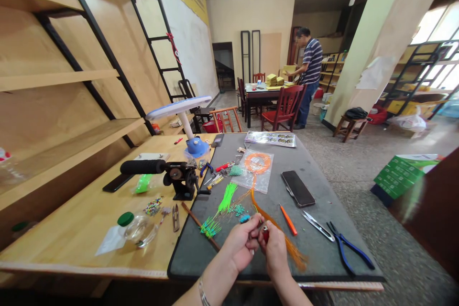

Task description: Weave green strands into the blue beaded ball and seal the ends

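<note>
Over the front of a grey mat [322,253], my two hands meet with their fingertips nearly touching. My left hand [241,245] is closed in a pinch on a thin yellowish strand. My right hand [275,251] wraps around a small red tool [266,233] with a shiny metal part, mostly hidden by the fingers. Just beyond the left fingertips lie a small blue piece [244,218] and loose teal beads [237,209]. A long orange fibre bundle [296,254] passes behind and right of my right hand. Green-tipped strands [211,227] lie across a brown stick [192,213] on the left.
Right of my hands are an orange pen-like tool [288,220], thread snips [319,226], blue-handled pliers [349,247] and a phone [297,188]. Leftward stand a black hand-crank winder [181,179] and a green-capped jar [138,230]. A person [310,69] stands at a far table.
</note>
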The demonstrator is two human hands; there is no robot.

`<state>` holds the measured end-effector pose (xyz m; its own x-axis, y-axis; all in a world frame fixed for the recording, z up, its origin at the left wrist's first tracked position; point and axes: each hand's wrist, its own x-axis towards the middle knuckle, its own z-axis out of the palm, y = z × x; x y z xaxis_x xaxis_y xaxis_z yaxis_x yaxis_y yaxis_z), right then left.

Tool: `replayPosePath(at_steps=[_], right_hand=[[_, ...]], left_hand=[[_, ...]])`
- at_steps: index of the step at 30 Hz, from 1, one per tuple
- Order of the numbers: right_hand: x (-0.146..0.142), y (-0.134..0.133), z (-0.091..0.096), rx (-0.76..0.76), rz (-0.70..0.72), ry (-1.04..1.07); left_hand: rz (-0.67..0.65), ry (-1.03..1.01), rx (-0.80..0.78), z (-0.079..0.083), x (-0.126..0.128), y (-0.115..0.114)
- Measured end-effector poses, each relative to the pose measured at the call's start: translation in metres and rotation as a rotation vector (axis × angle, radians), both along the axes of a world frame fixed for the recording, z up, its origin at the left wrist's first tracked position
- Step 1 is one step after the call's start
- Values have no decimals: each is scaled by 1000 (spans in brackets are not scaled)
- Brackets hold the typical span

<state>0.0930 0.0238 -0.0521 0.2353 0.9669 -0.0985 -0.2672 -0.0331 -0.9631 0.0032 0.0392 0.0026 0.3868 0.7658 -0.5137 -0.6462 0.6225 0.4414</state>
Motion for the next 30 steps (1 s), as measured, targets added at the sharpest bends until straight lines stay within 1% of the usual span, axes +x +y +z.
replayPosePath(at_steps=[6, 15, 24, 30], right_hand=[[-1, 0, 0, 29, -4, -70], [-1, 1, 2, 39, -5, -102], [-2, 1, 0, 42, -4, -52], [-2, 2, 2, 24, -8, -32]], left_hand=[[28, 13, -1, -2, 1, -2], [46, 35, -7, -2, 3, 1], [46, 15, 2, -6, 2, 1], [37, 9, -15, -4, 2, 2]])
